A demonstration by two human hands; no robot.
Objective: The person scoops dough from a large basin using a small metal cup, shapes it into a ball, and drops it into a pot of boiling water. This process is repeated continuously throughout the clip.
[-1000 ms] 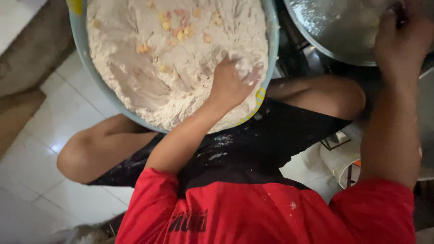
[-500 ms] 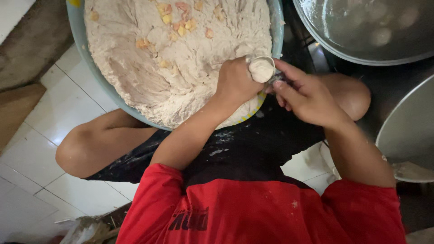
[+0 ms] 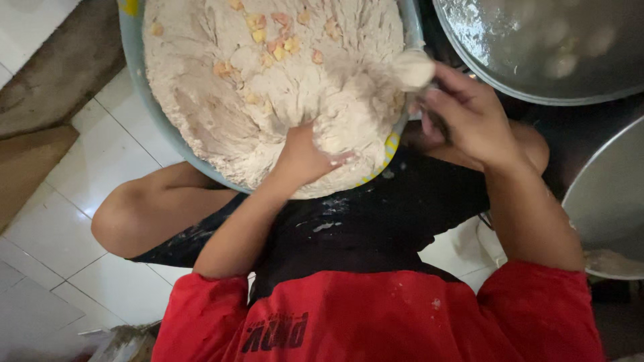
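Observation:
A big blue basin (image 3: 134, 64) rests on my lap, filled with pale sticky dough (image 3: 268, 87) dotted with orange and yellow bits. My left hand (image 3: 305, 157) is sunk into the dough at the near rim, fingers closed around a handful. My right hand (image 3: 469, 114) hovers at the basin's right rim and grips a small spoon, whose handle is mostly hidden by the fingers. A rounded lump of dough (image 3: 412, 68) sits on the spoon tip, just above the rim.
A wide steel pan (image 3: 537, 47) with liquid and blurred pale balls stands at the upper right. Another steel pot (image 3: 607, 201) is at the right edge. White floor tiles (image 3: 74, 221) and a brown mat (image 3: 30, 167) lie to the left.
My right hand came back from the steel pan to the basin's rim, met my left hand there, and now carries a dough lump on the spoon. My left hand pushed back into the dough.

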